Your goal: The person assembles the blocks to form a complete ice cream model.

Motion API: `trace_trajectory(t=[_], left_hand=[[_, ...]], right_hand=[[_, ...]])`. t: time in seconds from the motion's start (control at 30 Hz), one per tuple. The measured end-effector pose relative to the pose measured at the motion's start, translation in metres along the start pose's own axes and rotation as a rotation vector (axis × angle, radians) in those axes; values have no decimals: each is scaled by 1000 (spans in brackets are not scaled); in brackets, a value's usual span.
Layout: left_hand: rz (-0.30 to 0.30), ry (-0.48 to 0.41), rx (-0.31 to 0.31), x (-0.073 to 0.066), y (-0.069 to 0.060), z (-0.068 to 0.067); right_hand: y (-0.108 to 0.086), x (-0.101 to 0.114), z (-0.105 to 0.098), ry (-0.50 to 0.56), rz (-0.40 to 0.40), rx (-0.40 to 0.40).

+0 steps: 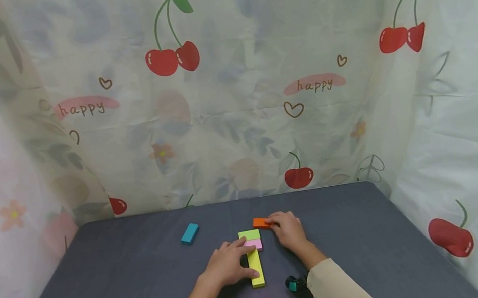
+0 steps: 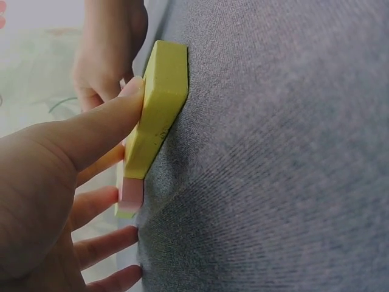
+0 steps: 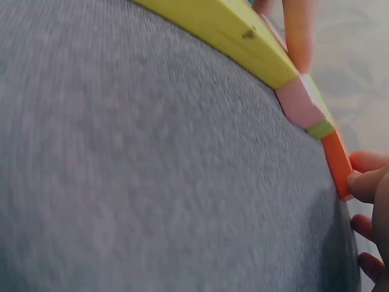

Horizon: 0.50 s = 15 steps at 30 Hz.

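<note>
A yellow block (image 1: 257,268) lies lengthwise on the dark table, with a pink block (image 1: 259,244) across its far end and a light green block (image 1: 249,234) just beyond the pink. My left hand (image 1: 225,267) rests over their left side, fingers spread and fairly straight. Its thumb touches the yellow block (image 2: 164,85), and its fingertips reach the joint with the pink block (image 2: 132,193). Right of the green block, my right hand (image 1: 289,232) pinches an orange block (image 1: 259,223) between thumb and fingers. The orange block (image 3: 336,159) lies on the cloth near the green one.
A blue block (image 1: 190,234) lies alone at the far left of the row. Dark cloth covers the table (image 1: 354,250). A printed curtain (image 1: 222,95) hangs behind and at both sides. Dark wrist devices (image 1: 295,283) sit under the sleeves.
</note>
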State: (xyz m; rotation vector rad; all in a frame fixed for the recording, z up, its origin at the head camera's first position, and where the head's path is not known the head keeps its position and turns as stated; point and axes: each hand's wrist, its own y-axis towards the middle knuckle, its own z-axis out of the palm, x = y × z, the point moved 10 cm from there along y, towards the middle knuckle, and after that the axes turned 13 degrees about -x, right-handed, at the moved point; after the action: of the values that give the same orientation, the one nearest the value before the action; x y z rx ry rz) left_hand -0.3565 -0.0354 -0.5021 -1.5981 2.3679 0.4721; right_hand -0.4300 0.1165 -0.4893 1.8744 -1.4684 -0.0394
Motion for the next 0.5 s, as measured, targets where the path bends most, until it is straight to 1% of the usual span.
trace_trajectory(t=[0.2, 0.33, 0.5], left_hand=[[-3, 0, 3, 1, 0, 0], [-1, 6, 1, 0, 0, -1], [-2, 5, 4, 0, -1, -1]], right_hand=[[0, 12, 5, 44, -8, 16], [1, 16, 6, 76, 3, 22], [0, 18, 14, 129, 46, 77]])
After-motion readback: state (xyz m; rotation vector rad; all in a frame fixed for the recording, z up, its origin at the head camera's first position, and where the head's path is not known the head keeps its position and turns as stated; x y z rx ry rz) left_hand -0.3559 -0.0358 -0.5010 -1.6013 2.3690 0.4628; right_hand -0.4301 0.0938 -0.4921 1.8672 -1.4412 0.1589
